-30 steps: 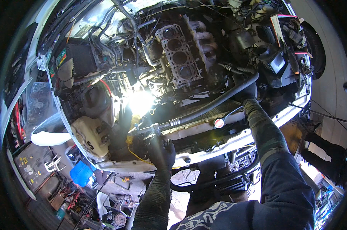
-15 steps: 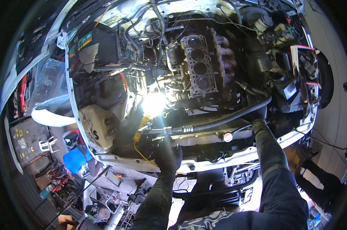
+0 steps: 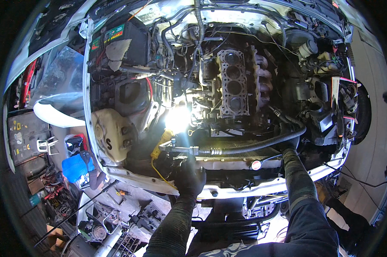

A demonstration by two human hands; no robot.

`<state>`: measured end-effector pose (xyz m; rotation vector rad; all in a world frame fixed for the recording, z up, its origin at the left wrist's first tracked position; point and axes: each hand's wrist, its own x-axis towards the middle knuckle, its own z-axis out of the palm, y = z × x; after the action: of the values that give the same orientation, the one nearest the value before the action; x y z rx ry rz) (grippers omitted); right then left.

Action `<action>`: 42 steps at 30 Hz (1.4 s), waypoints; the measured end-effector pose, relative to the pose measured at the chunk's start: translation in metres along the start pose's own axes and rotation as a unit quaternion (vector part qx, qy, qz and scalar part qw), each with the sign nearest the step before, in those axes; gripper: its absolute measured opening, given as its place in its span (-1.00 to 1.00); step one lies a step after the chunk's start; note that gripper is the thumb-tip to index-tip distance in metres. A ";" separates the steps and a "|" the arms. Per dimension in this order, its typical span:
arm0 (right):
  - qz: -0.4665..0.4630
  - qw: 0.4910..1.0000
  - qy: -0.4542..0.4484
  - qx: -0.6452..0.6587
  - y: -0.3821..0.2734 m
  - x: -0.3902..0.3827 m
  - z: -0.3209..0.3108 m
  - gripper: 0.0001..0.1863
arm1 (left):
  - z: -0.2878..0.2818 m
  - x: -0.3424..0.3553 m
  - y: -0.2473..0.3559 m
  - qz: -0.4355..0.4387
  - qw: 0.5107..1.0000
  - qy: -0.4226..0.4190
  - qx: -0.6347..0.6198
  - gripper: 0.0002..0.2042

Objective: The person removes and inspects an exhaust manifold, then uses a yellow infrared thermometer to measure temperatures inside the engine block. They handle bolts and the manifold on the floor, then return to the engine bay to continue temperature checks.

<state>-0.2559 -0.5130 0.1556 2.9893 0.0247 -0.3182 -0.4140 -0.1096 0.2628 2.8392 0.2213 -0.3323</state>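
My left hand, in a dark glove, has curled fingers just below a metal fitting on a thick black hose; what it grips is unclear. Beside it a yellow work lamp with a cord shines brightly, washing out nearby parts. My right hand, also dark-gloved, reaches down under the hose's curved right end, its fingers hidden. A red-and-white round cap lies left of my right forearm, on the front panel. Above the hose is an engine block with a row of several exposed bores.
The car's white front rail crosses below my hands. A battery sits back left, a cream reservoir front left. Loose parts and a blue object lie on the left floor. Someone's dark-clothed limbs show at lower right.
The view has shifted, so the engine bay appears farther right and lower. Both hands stay at the hose, with no clear change in their hold.
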 end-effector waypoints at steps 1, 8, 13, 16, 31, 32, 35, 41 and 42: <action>-0.008 1.000 0.006 0.018 0.001 0.000 0.004 -0.53 | 0.000 0.000 0.000 0.000 1.000 0.003 0.004 -0.43; -0.014 1.000 0.008 0.002 0.015 0.004 0.023 -0.57 | 0.006 -0.002 0.000 0.015 0.999 0.032 0.012 -0.41; -0.010 0.999 0.035 0.030 0.013 0.002 0.025 -0.57 | 0.006 -0.001 -0.003 -0.007 1.000 0.013 -0.022 -0.40; 0.005 0.999 0.026 0.046 0.011 -0.001 0.025 -0.59 | 0.007 -0.001 -0.002 0.000 1.000 0.020 -0.022 -0.40; -0.007 0.996 0.074 0.041 0.004 -0.001 0.008 -0.62 | 0.011 -0.001 -0.007 0.053 0.996 0.066 -0.037 -0.39; -0.002 0.997 0.071 0.044 0.003 0.000 0.004 -0.62 | 0.011 -0.001 -0.007 0.041 0.997 0.050 -0.045 -0.40; 0.000 0.996 0.054 0.072 0.002 0.001 -0.007 -0.59 | 0.010 -0.001 -0.007 0.035 0.997 0.042 -0.046 -0.40; -0.011 0.993 0.098 0.061 -0.001 0.000 -0.007 -0.59 | 0.009 -0.001 -0.004 0.057 0.995 0.075 -0.038 -0.39; -0.013 0.994 0.100 0.047 0.000 0.001 -0.004 -0.61 | 0.009 0.000 -0.003 0.062 0.993 0.087 -0.041 -0.40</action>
<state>-0.2545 -0.5123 0.1594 3.1043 0.0707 -0.0224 -0.4166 -0.1091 0.2539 2.7844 0.0891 -0.0488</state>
